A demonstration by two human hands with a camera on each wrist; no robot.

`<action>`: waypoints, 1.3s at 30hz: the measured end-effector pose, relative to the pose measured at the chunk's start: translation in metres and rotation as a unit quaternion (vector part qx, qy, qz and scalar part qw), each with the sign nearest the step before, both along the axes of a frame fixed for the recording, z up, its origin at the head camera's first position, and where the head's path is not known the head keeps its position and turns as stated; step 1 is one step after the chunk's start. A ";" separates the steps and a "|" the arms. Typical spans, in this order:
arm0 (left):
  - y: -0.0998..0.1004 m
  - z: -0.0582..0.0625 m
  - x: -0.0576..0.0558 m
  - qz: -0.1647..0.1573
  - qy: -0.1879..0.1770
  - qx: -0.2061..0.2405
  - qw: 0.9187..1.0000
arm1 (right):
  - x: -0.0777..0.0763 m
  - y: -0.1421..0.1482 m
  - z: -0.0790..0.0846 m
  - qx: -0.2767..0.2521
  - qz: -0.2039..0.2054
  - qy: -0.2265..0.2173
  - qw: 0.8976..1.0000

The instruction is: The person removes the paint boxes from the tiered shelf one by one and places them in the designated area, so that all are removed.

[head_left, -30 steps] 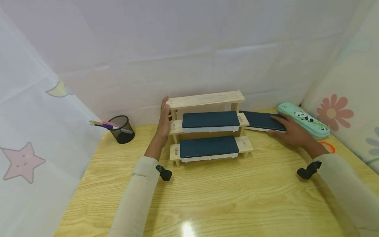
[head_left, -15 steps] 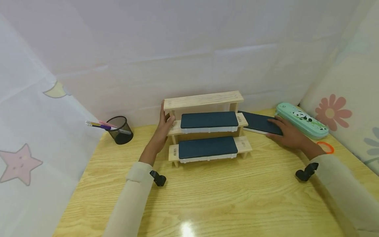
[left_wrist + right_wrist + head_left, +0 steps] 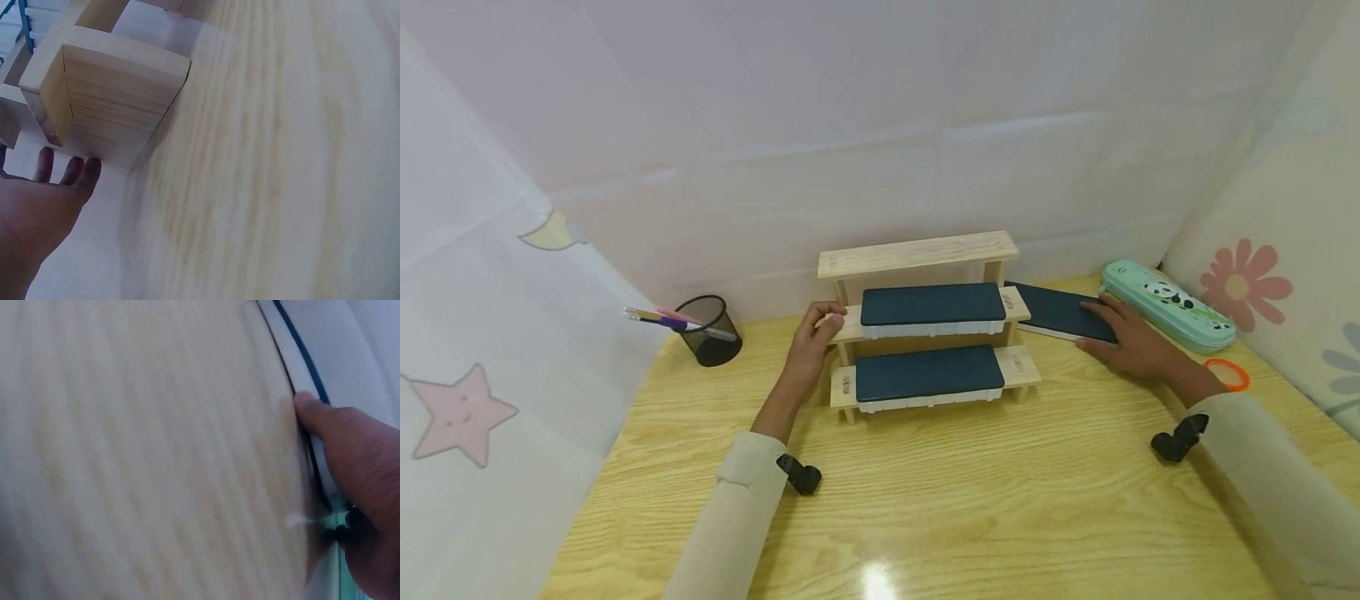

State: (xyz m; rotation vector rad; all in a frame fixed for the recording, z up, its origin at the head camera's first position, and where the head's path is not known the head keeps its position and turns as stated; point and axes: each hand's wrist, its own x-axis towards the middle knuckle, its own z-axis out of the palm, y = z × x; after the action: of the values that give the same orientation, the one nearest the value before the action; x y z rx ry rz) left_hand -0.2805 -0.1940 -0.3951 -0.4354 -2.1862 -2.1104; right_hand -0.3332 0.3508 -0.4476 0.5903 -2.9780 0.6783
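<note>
A stepped wooden shelf (image 3: 917, 254) stands on the table by the back wall. Flat white boxes with dark navy lids rest on its middle (image 3: 932, 304) and lower (image 3: 928, 372) tiers. My left hand (image 3: 810, 343) grips the left end of the middle tier, its fingers bent at the board; several fingertips (image 3: 75, 165) show against the wood in the left wrist view. A third navy-lidded box (image 3: 1052, 312) lies right of the shelf, partly hidden behind it. My right hand (image 3: 1131, 340) holds its right end, fingers over the lid and thumb (image 3: 312, 412) against the white side.
Right of the third box lies a mint green pencil case (image 3: 1172, 304) with a panda print. An orange ring (image 3: 1228, 375) is near my right wrist. A black mesh cup (image 3: 715, 337) with several pencils and pens tilts at the left. The wood-grain table (image 3: 925, 492) extends in front.
My left hand has come down from the shelf's top corner to the end of the middle tier. The right hand and its box have shifted only slightly.
</note>
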 end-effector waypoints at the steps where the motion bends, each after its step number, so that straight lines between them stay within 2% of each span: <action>1: 0.000 0.001 0.000 -0.002 -0.007 0.003 1.000 | 0.000 -0.001 0.002 0.002 0.004 0.001 1.000; 4: 0.001 0.003 0.001 -0.010 -0.028 0.010 1.000 | 0.004 -0.008 0.012 0.011 0.012 0.019 1.000; 7: 0.000 0.004 0.002 -0.017 -0.040 0.012 0.999 | 0.009 -0.024 0.029 -0.001 0.014 0.067 0.998; 9: -0.001 0.005 0.002 -0.020 -0.044 0.009 0.999 | 0.014 -0.040 0.044 -0.040 0.019 0.113 0.993; 12: -0.003 0.006 0.002 -0.020 -0.047 0.005 0.999 | 0.022 -0.066 0.068 -0.127 0.046 0.155 0.979; 15: -0.002 0.006 0.001 -0.020 -0.048 0.006 0.999 | 0.030 -0.090 0.089 -0.209 0.094 0.141 0.963; 18: -0.001 0.006 0.001 -0.023 -0.048 0.011 0.999 | 0.037 -0.109 0.101 -0.239 0.138 0.092 0.957; 21: 0.002 0.006 0.000 -0.025 -0.049 0.013 0.998 | 0.040 -0.124 0.104 -0.218 0.170 0.047 0.960; 24: 0.004 0.006 0.001 -0.025 -0.050 0.014 0.998 | 0.041 -0.137 0.102 -0.184 0.180 0.021 0.966; 28: 0.005 0.005 0.001 -0.024 -0.050 0.015 0.998 | 0.039 -0.151 0.095 -0.153 0.179 0.030 0.971; 34: 0.004 0.002 -0.001 -0.027 -0.043 0.023 0.998 | 0.039 -0.158 0.094 -0.147 0.163 0.064 0.973; 37: 0.004 -0.002 -0.003 -0.032 -0.036 0.032 0.998 | 0.040 -0.158 0.096 -0.166 0.157 0.073 0.971; 39: 0.003 -0.006 -0.005 -0.032 -0.031 0.035 0.998 | 0.045 -0.160 0.102 -0.199 0.156 0.062 0.966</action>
State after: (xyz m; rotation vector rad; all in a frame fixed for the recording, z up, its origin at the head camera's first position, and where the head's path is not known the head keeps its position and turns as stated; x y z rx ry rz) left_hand -0.2857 -0.1911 -0.4012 -0.4461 -2.1517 -2.2549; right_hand -0.2887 0.1906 -0.3458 1.0269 -2.5468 1.1717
